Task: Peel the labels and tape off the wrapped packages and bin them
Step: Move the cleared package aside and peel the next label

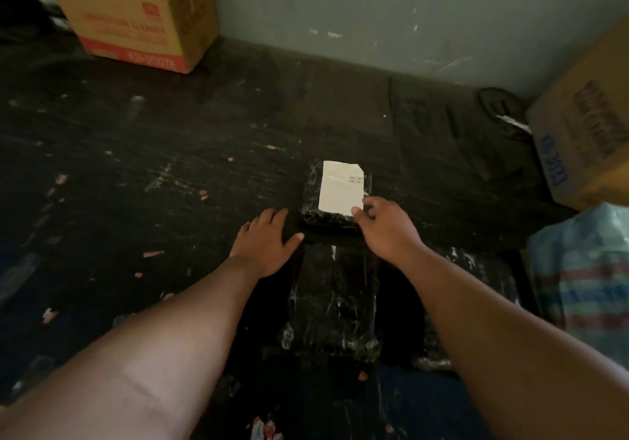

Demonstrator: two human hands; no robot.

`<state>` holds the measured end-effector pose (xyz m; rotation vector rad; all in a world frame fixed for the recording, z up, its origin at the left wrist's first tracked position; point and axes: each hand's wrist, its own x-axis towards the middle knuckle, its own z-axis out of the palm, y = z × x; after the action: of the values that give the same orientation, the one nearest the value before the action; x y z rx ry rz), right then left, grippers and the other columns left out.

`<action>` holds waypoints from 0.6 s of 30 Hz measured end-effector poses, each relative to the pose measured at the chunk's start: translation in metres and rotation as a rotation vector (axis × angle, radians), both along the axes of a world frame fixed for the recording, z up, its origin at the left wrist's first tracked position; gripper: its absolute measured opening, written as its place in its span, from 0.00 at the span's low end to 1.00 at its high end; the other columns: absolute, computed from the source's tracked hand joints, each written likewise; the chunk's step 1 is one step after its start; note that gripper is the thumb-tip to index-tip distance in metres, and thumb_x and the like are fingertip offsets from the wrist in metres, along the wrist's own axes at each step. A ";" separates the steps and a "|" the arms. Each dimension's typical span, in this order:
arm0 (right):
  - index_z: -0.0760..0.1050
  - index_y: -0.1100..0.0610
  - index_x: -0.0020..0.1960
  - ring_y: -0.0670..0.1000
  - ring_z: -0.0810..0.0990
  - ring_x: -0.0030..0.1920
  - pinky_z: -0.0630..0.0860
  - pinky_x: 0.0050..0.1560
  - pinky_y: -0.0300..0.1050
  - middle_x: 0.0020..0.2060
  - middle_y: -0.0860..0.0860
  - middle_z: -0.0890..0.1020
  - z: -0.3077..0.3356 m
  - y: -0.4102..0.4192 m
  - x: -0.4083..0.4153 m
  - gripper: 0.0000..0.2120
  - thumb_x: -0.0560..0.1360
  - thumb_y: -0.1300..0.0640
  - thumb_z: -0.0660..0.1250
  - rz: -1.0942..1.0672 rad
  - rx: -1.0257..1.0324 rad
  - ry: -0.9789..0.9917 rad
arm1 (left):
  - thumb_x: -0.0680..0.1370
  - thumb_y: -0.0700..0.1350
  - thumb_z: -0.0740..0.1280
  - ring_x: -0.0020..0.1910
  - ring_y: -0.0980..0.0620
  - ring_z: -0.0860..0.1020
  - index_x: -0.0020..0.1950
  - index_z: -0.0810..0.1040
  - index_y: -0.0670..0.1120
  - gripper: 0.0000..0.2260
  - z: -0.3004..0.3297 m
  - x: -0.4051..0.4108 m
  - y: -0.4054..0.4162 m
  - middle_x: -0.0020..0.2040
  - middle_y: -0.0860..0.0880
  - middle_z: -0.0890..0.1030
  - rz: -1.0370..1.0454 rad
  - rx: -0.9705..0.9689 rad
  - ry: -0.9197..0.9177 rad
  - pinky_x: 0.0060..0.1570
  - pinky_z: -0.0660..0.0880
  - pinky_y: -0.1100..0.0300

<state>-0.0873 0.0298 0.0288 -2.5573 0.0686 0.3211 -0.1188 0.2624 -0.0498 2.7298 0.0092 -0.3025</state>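
A small package wrapped in black film [311,201] lies on the dark floor, with a white label [340,188] stuck on its top. My right hand [388,227] sits at the label's near right corner, thumb and fingertips pinching its edge. My left hand [265,240] rests flat on the floor just left of the package, fingers spread. A larger black-wrapped package [335,303] lies between my forearms, and another [476,269] shows partly behind my right arm.
An open cardboard box [136,14] stands at the back left against the wall. A second cardboard box [585,126] stands at the right, with a striped plastic bag [578,276] below it. A dark sandal [500,106] lies near the wall. Paper scraps dot the floor.
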 end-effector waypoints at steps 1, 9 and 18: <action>0.68 0.49 0.72 0.51 0.78 0.58 0.75 0.53 0.46 0.65 0.51 0.77 0.002 0.001 0.013 0.24 0.79 0.42 0.60 0.009 0.006 -0.004 | 0.81 0.67 0.56 0.80 0.44 0.57 0.83 0.53 0.50 0.36 0.004 0.012 -0.003 0.83 0.45 0.55 -0.010 -0.023 -0.006 0.77 0.57 0.43; 0.69 0.52 0.71 0.46 0.81 0.41 0.74 0.39 0.39 0.55 0.51 0.82 -0.008 0.006 0.088 0.21 0.80 0.47 0.62 -0.026 -0.007 -0.003 | 0.71 0.74 0.66 0.82 0.44 0.47 0.84 0.41 0.50 0.54 0.009 0.090 -0.035 0.83 0.48 0.38 -0.123 -0.112 0.071 0.77 0.57 0.40; 0.68 0.53 0.73 0.53 0.80 0.57 0.77 0.60 0.53 0.66 0.54 0.75 -0.041 0.000 0.148 0.25 0.78 0.48 0.66 -0.045 -0.036 0.048 | 0.63 0.71 0.76 0.80 0.51 0.33 0.82 0.32 0.48 0.67 -0.025 0.121 -0.048 0.80 0.51 0.28 -0.173 -0.205 0.087 0.78 0.50 0.43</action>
<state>0.0611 0.0300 -0.0124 -2.5798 0.1513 0.3667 0.0023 0.2146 -0.0746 2.5161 -0.2231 -0.4449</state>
